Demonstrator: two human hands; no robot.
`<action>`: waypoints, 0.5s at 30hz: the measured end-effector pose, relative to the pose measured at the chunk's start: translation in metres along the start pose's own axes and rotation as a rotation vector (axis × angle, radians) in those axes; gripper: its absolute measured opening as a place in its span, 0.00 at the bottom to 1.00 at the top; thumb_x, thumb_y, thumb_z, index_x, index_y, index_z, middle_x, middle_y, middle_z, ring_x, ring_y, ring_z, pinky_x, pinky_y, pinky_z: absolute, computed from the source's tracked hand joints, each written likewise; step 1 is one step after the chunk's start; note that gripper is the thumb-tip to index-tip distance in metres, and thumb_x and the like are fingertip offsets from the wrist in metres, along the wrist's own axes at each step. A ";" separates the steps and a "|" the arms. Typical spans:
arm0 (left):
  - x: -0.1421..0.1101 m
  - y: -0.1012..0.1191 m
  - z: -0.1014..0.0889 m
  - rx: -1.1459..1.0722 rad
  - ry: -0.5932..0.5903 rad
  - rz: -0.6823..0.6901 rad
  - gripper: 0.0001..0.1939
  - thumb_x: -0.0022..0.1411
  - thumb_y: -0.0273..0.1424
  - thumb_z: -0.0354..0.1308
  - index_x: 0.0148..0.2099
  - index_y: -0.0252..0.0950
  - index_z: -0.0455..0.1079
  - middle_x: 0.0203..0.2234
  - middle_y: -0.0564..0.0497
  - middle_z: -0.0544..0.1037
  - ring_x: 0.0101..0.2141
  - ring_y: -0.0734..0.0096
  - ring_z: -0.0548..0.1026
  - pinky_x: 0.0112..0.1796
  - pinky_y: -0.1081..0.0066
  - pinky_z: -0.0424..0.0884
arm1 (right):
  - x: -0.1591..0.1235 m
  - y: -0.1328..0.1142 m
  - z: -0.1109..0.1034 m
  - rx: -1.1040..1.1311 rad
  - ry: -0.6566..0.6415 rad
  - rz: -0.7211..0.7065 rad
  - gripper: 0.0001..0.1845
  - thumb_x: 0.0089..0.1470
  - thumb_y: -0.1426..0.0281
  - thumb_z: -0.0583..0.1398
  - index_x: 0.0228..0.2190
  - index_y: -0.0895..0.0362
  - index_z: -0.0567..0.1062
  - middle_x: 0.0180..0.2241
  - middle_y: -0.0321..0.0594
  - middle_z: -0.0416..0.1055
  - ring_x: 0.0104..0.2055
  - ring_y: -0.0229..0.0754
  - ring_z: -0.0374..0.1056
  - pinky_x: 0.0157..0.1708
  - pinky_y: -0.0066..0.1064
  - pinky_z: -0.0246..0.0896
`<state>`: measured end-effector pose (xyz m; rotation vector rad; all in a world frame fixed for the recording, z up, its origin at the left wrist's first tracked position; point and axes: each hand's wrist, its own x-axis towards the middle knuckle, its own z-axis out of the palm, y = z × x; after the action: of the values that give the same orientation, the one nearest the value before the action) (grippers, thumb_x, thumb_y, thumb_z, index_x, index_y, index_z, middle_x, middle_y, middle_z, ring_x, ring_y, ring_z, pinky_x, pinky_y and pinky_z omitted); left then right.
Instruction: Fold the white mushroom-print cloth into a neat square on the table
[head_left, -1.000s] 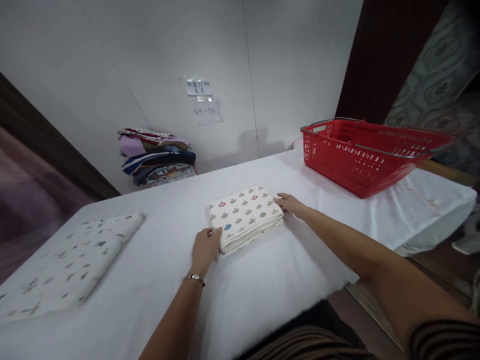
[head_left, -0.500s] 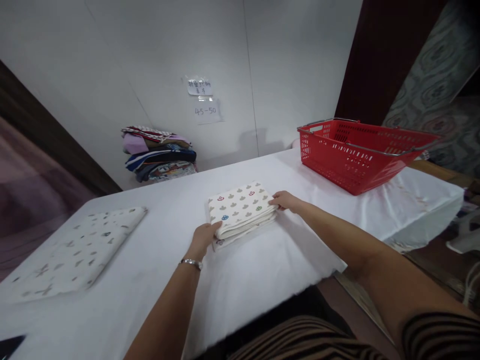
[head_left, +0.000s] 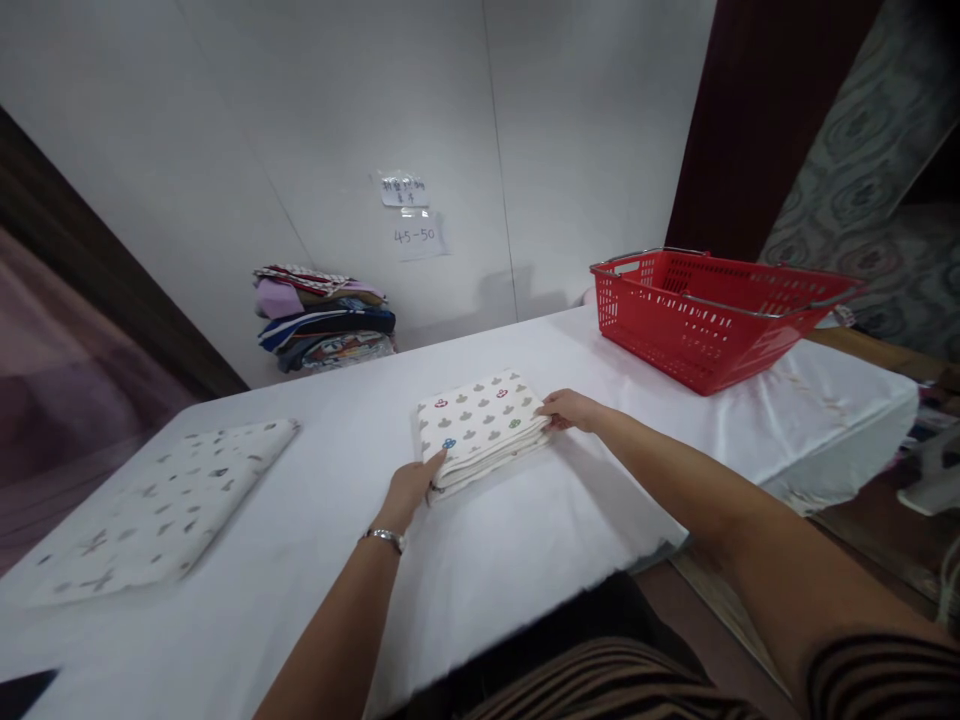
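Observation:
A folded white cloth (head_left: 480, 415) printed with grey, red, blue and green motifs lies on the white-covered table (head_left: 525, 560). Its several layers show along the near edge. My left hand (head_left: 412, 488) grips its near left corner, thumb on top and the other fingers hidden at the side or beneath. At the right edge my right hand (head_left: 571, 410) pinches the layers between thumb and fingers. Another folded white cloth (head_left: 165, 510) with grey prints rests to the left, apart from my hands.
A red plastic basket (head_left: 690, 335) with metal handles stands at the back right of the table. Behind the far edge is a stack of folded fabrics (head_left: 326, 320) against the wall. Paper signs (head_left: 416, 237) hang above. A dark object (head_left: 26, 690) lies at the near left corner.
My hands stay at the same two sides of the cloth. Its near-left lower layers look tucked in more evenly. The camera view has tilted slightly.

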<state>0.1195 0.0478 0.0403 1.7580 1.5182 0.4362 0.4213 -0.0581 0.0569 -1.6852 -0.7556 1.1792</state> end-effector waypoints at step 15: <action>-0.004 -0.005 0.000 0.020 -0.058 0.018 0.22 0.48 0.51 0.55 0.24 0.35 0.69 0.24 0.48 0.75 0.26 0.66 0.70 0.28 0.71 0.62 | -0.001 -0.004 0.008 -0.317 0.168 0.016 0.09 0.40 0.72 0.67 0.22 0.60 0.71 0.16 0.32 0.64 0.21 0.32 0.62 0.19 0.21 0.54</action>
<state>0.1152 0.0437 0.0380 1.7863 1.4717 0.3764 0.4134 -0.0549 0.0599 -2.0256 -0.8573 0.9491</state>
